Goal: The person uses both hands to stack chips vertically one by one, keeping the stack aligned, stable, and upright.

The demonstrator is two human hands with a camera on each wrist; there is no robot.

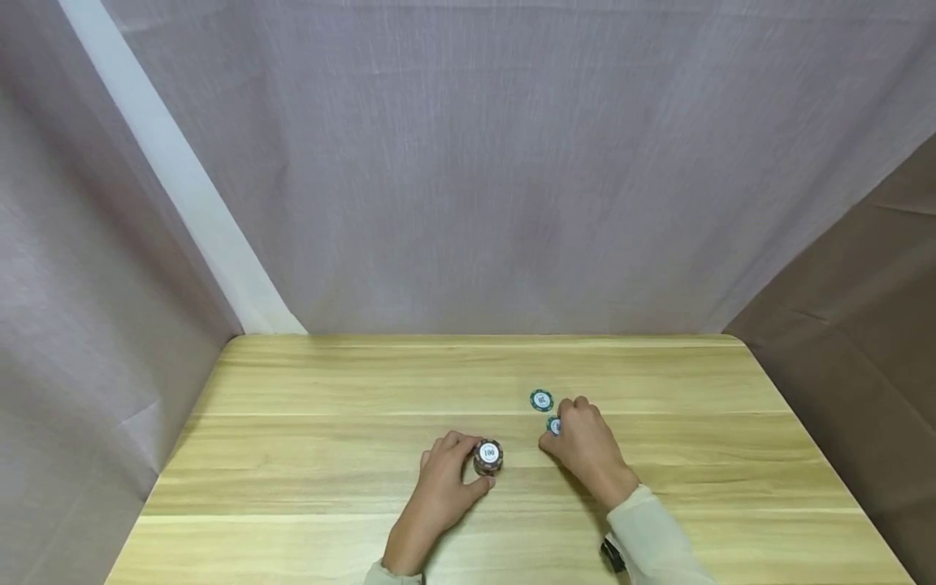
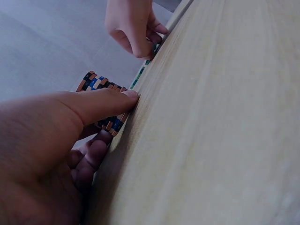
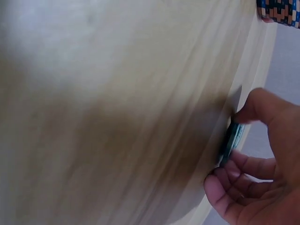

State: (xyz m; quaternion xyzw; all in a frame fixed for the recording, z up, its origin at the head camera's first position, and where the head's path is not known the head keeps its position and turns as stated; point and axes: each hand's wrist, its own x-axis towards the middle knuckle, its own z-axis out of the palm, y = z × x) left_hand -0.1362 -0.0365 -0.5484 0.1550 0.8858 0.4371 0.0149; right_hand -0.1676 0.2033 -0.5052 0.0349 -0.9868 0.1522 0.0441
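Observation:
My left hand (image 1: 442, 479) holds a stack of poker chips (image 1: 488, 455) between thumb and fingers. The top chip reads 100, and in the left wrist view the stack's (image 2: 96, 83) edges show orange, black and blue. To the right, my right hand (image 1: 585, 443) pinches a green poker chip (image 1: 553, 425) between thumb and fingertips, partly hidden by the hand. Seen from the right wrist, that green chip (image 3: 230, 140) is tipped on a slant close over the wood. Another green poker chip (image 1: 542, 400), marked 20, lies flat just beyond the right hand.
Both hands work over a light wooden table (image 1: 329, 455) with rounded far corners. Grey cloth (image 1: 468, 179) hangs behind its far edge and along the left, with darker brown cloth (image 1: 863, 341) on the right. A black object (image 1: 613, 556) shows beneath the right sleeve.

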